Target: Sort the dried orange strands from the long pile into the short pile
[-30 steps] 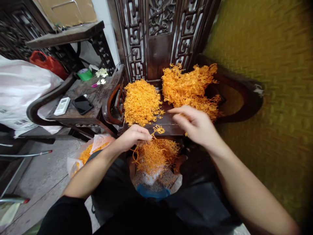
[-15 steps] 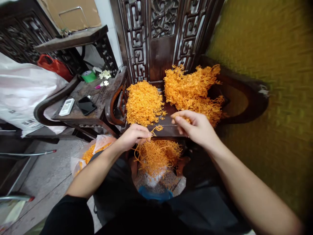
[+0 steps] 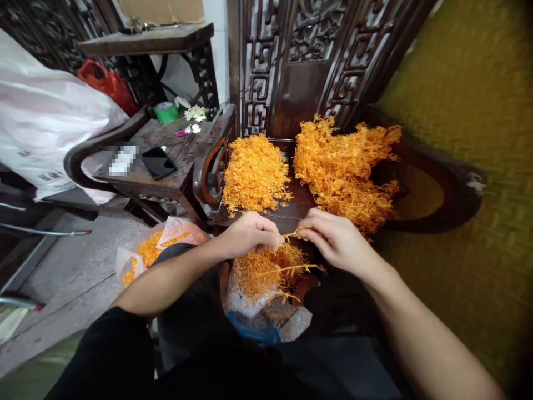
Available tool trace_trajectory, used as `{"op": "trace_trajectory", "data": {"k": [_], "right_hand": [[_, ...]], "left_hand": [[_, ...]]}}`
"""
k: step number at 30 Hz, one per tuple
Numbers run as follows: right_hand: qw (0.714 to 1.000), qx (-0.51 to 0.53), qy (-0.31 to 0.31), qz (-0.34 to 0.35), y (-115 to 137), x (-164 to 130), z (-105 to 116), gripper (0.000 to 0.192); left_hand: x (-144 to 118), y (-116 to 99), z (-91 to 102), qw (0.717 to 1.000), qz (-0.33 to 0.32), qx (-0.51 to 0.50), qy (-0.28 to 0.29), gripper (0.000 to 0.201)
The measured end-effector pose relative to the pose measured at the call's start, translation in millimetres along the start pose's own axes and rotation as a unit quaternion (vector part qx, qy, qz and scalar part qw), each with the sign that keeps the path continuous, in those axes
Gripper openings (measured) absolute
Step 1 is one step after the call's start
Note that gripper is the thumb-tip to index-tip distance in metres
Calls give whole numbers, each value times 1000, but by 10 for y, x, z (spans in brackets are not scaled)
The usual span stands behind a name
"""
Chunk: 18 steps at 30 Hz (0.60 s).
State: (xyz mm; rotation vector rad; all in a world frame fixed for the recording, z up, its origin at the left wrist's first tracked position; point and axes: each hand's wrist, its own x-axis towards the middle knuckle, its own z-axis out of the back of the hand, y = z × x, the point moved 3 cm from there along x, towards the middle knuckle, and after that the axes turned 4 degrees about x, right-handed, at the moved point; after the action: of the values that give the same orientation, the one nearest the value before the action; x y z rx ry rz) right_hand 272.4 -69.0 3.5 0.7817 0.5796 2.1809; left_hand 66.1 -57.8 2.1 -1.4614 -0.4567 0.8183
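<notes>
My left hand (image 3: 252, 236) pinches a thin orange branching sprig (image 3: 291, 235) between thumb and fingers. The fingertips of my right hand (image 3: 343, 241) close on the other end, so the sprig spans the short gap between both hands. Past my left hand, a heap of small loose orange pieces (image 3: 256, 175) lies on the dark wooden chair seat (image 3: 302, 194). A larger tangle of orange sprigs (image 3: 341, 166) is beside it, beyond my right hand. Below my hands, between my legs, orange stems (image 3: 266, 275) are bunched; my hands hide part of them.
Left of the chair, a side table (image 3: 183, 144) holds a phone (image 3: 158, 162), green tape (image 3: 166, 112) and white flowers (image 3: 195, 114). An open bag of orange pieces (image 3: 152, 250) stands on the floor. The chair's curved armrest (image 3: 449, 214) is at right.
My hands have come together; the right hand moved in from the tangle's edge and now grips the sprig's end. The view has shifted, so the furniture appears farther right.
</notes>
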Motion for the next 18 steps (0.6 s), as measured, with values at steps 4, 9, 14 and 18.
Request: {"op": "trace_trajectory", "data": {"k": [4,9,14,18], "right_hand": [[980,-190,52,3,-140,-91,-87,26],[971,-215,55,-88,-681,-197,-94,31],[957,61,-67,-276,-1027,365,-71,33],[876,287,-186,-340,-1216,1301,-166,42]], "left_hand": [[-33,-26,199,999,19,-39,6,24],[-249,-84,530,994,-46,27,-91,26],[-205,158,164,874,-158,459,-6,29],[-69,434,-168,787,-205,577,76,16]]}}
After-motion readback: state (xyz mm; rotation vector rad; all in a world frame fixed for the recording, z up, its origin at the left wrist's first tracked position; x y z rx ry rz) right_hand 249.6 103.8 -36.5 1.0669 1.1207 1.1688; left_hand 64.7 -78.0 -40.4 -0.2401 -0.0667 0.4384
